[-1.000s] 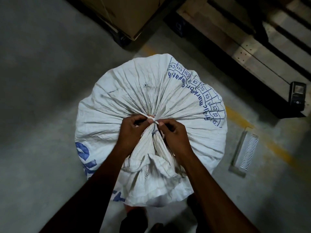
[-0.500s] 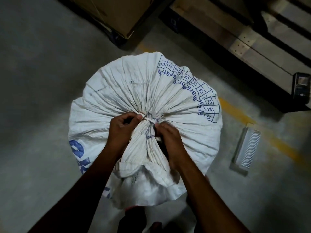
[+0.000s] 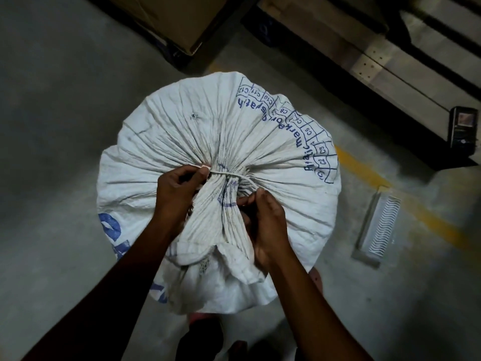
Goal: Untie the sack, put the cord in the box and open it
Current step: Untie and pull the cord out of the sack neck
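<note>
A full white woven sack [image 3: 197, 131] with blue print stands on the floor below me, its mouth gathered into a neck that folds toward me. A thin white cord [image 3: 229, 174] is wound round that neck. My left hand [image 3: 179, 194] pinches one cord end at the neck's left side. My right hand [image 3: 263, 220] pinches the other end at the right side, slightly lower. The cord is stretched between the two hands. The knot itself is hidden among the folds.
A cardboard box [image 3: 171, 16] sits at the top of the view beyond the sack. A wooden pallet [image 3: 377, 63] lies at the upper right with a small dark device [image 3: 463, 128] on its edge. A white ridged object [image 3: 380, 225] lies on the floor by a yellow line.
My hands have drawn apart along the cord, the left going left and the right going down and right. More cord shows between them.
</note>
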Demonstrator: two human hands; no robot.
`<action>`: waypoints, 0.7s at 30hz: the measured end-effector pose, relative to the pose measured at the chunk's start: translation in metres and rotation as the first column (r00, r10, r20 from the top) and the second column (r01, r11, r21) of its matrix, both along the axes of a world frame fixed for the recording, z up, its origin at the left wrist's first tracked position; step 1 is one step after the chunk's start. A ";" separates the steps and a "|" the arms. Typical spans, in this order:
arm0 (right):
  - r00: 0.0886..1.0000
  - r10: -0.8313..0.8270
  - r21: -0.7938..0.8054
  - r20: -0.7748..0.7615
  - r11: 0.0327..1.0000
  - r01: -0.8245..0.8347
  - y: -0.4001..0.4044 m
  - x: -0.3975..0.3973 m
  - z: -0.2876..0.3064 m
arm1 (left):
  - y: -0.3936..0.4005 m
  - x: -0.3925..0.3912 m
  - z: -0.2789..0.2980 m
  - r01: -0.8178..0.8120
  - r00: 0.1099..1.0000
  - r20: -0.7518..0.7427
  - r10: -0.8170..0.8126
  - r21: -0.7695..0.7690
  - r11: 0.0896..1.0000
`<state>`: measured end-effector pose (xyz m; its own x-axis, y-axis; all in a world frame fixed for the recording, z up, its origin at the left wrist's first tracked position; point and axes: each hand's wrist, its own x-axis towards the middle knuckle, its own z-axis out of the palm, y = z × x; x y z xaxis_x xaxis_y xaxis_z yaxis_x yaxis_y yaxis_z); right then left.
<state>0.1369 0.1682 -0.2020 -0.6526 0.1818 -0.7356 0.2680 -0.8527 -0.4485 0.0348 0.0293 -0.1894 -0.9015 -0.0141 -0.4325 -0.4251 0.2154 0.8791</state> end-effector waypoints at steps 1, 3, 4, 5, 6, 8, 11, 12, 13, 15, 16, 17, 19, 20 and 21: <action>1.000 -0.009 0.043 0.013 0.999 0.008 0.002 -0.002 0.001 | 0.000 0.000 0.000 0.005 1.000 0.011 -0.005 0.007 1.000; 0.999 -0.028 0.055 0.026 0.998 0.027 0.003 0.002 -0.001 | 0.001 0.003 0.001 0.010 1.000 0.023 -0.011 0.029 1.000; 0.999 -0.039 0.023 0.018 0.999 0.039 0.003 0.004 0.000 | 0.001 0.004 0.001 0.020 1.000 0.024 -0.021 0.029 0.999; 0.998 -0.054 -0.027 0.018 0.998 0.054 0.003 0.006 -0.001 | 0.000 0.005 0.000 0.031 0.999 0.028 -0.032 0.021 0.999; 0.996 -0.082 -0.084 0.021 0.993 0.084 0.004 0.008 -0.002 | 0.000 0.006 0.000 0.035 0.999 0.034 -0.036 0.027 0.999; 0.988 -0.146 -0.166 0.046 0.974 0.151 0.010 0.008 0.000 | -0.002 0.006 0.000 0.016 0.999 0.043 -0.019 0.055 0.998; 0.979 -0.195 -0.121 0.056 0.972 0.200 0.020 0.009 -0.001 | -0.004 0.005 -0.001 0.017 0.998 0.055 -0.022 0.082 0.996; 0.981 -0.188 -0.107 0.053 0.975 0.193 0.022 0.010 -0.002 | -0.005 0.004 0.000 0.027 0.998 0.060 -0.032 0.087 0.996; 0.983 -0.180 -0.098 0.045 0.978 0.184 0.023 0.010 -0.001 | -0.005 0.004 0.000 0.035 0.997 0.064 -0.041 0.092 0.995; 0.980 -0.194 -0.082 0.038 0.977 0.196 0.026 0.012 0.001 | -0.006 0.002 0.000 0.033 0.996 0.075 -0.041 0.098 0.995; 0.977 -0.212 -0.084 0.033 0.973 0.215 0.029 0.012 0.003 | -0.006 0.002 0.000 0.031 0.996 0.078 -0.040 0.104 0.994; 0.974 -0.226 -0.077 0.034 0.971 0.228 0.032 0.011 0.004 | -0.006 0.001 0.001 0.032 0.996 0.080 -0.041 0.105 0.994; 0.978 -0.202 0.005 0.059 0.979 0.203 0.039 0.010 0.004 | -0.004 -0.001 0.003 0.037 0.997 0.060 -0.043 0.093 0.995; 0.982 -0.178 0.045 0.070 0.984 0.175 0.041 0.009 0.003 | -0.003 -0.002 0.004 0.044 0.998 0.036 -0.047 0.082 0.996; 0.985 -0.157 0.076 0.076 0.986 0.151 0.043 0.008 0.002 | -0.001 -0.003 0.007 0.053 0.999 0.007 -0.053 0.070 0.996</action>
<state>0.1453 0.2112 -0.1999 -0.5508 0.3281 -0.7674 0.1739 -0.8542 -0.4900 0.0323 0.0279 -0.1826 -0.8963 0.0642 -0.4387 -0.4225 0.1763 0.8891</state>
